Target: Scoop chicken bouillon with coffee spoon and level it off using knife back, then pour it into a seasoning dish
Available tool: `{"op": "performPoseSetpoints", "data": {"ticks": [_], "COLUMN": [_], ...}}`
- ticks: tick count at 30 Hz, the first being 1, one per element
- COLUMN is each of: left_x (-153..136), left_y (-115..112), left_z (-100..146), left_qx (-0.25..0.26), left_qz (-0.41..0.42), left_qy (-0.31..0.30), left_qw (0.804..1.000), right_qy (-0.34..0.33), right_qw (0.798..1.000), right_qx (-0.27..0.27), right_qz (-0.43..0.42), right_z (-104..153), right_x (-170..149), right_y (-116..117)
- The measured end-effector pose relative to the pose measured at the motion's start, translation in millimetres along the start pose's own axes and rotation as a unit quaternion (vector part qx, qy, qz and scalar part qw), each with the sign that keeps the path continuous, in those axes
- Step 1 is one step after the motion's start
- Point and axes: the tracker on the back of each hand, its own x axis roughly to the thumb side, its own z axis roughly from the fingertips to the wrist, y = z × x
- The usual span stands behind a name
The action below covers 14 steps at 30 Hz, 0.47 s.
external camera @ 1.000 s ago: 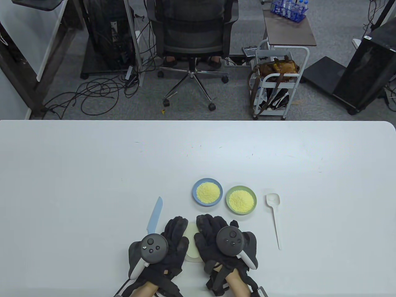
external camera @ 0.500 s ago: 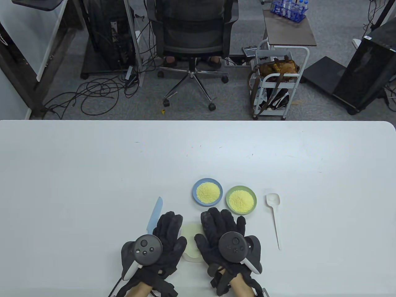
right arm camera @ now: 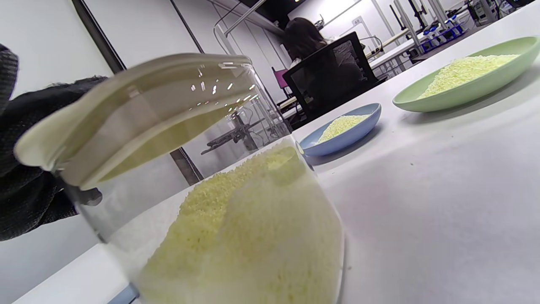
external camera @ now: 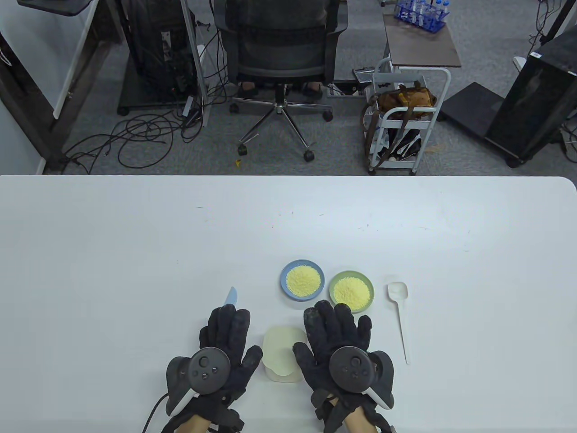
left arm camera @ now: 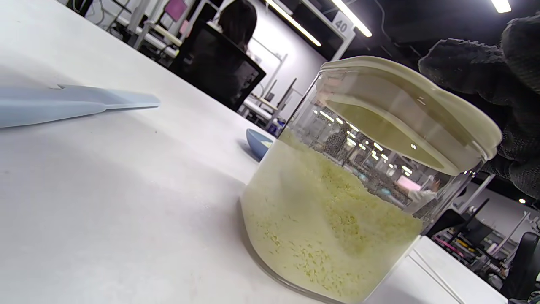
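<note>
A clear jar of yellow chicken bouillon (external camera: 283, 357) with a cream lid (left arm camera: 405, 114) stands near the table's front edge, between my hands. My left hand (external camera: 225, 322) lies flat with straight fingers over the pale blue knife (external camera: 231, 295); only the blade tip shows there, and more of the knife (left arm camera: 76, 105) shows in the left wrist view. My right hand (external camera: 337, 321) lies flat right of the jar (right arm camera: 219, 202), its fingertips close to the green dish (external camera: 351, 292). The white coffee spoon (external camera: 399, 311) lies further right. Neither hand holds anything.
A blue dish (external camera: 302, 279) and the green dish (right arm camera: 468, 80) each hold a heap of yellow granules, just beyond the jar. The white table (external camera: 135, 252) stretches far to the back and sides. An office chair (external camera: 279, 54) and a cart (external camera: 405, 122) stand past its far edge.
Both hands have slid apart off the jar lid, which now shows fully. The left hand has moved left over the knife, the right hand right toward the green dish.
</note>
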Motion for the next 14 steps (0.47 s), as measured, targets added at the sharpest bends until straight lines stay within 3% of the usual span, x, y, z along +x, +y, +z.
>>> {"op": "performPoseSetpoints", "data": {"ticks": [14], "left_x": [0.4], "left_y": [-5.8], "left_z": [-0.9], "left_qx": [-0.019], "left_qz": [-0.009], "left_qy": [0.001], "left_qw": [1.0], "right_qy": [0.009], "right_qw": [1.0], "right_qx": [0.012], "right_qz": [0.02], "right_z": [0.0], "right_x": [-1.2], "right_y": [3.8]}}
